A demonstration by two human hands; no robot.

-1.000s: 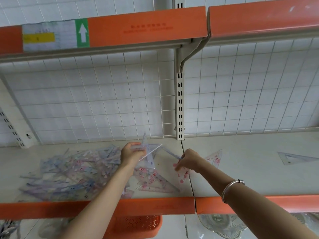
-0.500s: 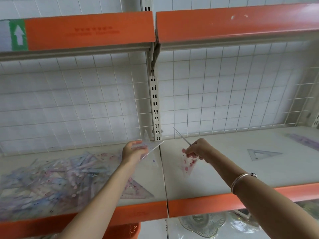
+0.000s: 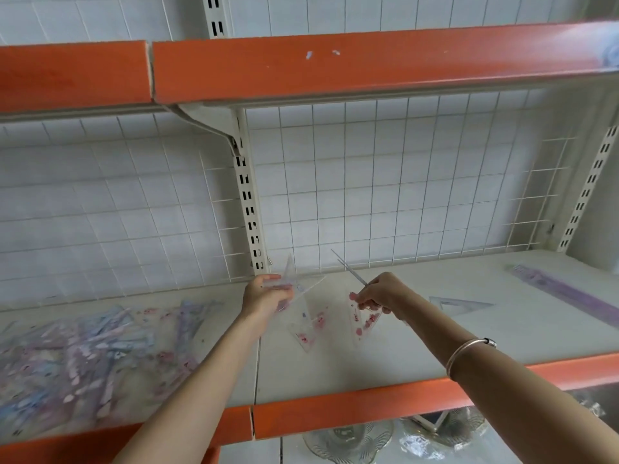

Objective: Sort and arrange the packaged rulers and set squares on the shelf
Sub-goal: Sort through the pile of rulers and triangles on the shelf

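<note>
The left hand is raised over the middle of the shelf; its fingers are curled around a few clear set squares, which fan out to the right of the hand with one tip pointing up. A clear piece with pink marks shows just below them; I cannot tell if it hangs from this hand or lies on the shelf.

The right hand is near it, a little apart; its fingers and thumb pinch a pink-printed set square. This one is seen almost edge-on - a thin line rises behind the hand and the printed corner hangs below the fingers. A silver bracelet sits on the right wrist.

On the left part of the shelf lies a loose pile of packaged rulers and set squares, blue, purple and pink, blurred here. To the right of the right hand a lone set square lies flat on the shelf; further right, near the back corner, lies a purple ruler - well apart from the pile.

Behind stands a white wire grid and a slotted upright; above is an upper shelf with an orange front; below the shelf, glass dishes are partly visible.
</note>
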